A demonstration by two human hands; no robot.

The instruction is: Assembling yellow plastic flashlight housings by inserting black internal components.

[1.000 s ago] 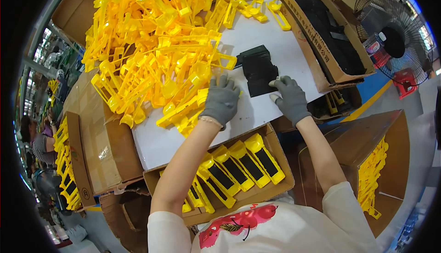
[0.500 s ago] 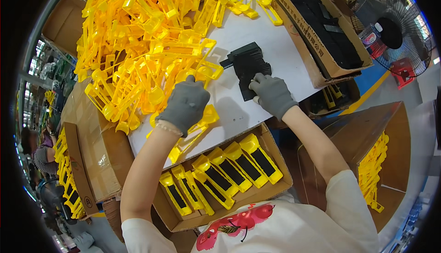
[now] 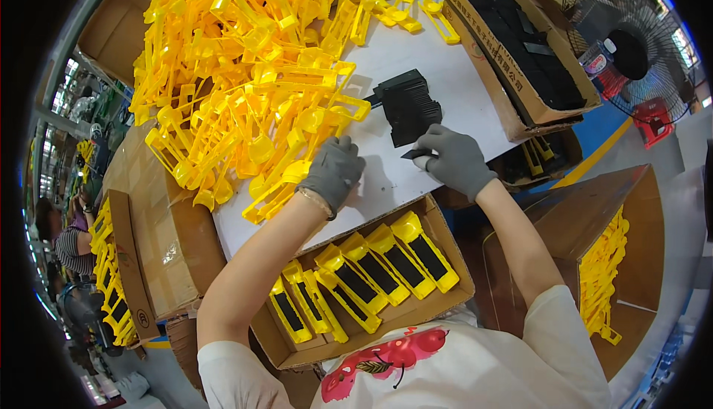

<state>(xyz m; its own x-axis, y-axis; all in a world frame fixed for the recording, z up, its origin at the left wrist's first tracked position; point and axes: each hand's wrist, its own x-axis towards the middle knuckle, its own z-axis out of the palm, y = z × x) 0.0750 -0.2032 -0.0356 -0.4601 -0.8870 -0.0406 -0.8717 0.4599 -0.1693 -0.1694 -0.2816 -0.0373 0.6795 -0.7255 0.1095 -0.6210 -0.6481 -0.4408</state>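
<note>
Both hands gloved in grey, working over a white tabletop (image 3: 386, 179). Right hand (image 3: 454, 160): thumb and fingers closed on a thin black piece (image 3: 417, 154), its pointed end projecting to the left of the fingertips. Stack of black pieces (image 3: 408, 108), fanned at its right edge, lies flat just ahead of this hand. Left hand (image 3: 334, 173): fingers bent and loosely together, back of the hand up; cannot tell whether anything is gripped beneath. Loose yellow frame (image 3: 278, 190) immediately left of the left hand; large heap of yellow frames (image 3: 245, 75) extends ahead and to the left of it. Nearer the body than both hands: open carton (image 3: 460, 294) holding a row of yellow frames with black inserts (image 3: 382, 271). Well ahead and to the right of the right hand: long cardboard box (image 3: 490, 60) filled with black pieces, with a fan (image 3: 627, 52) beyond it.
</note>
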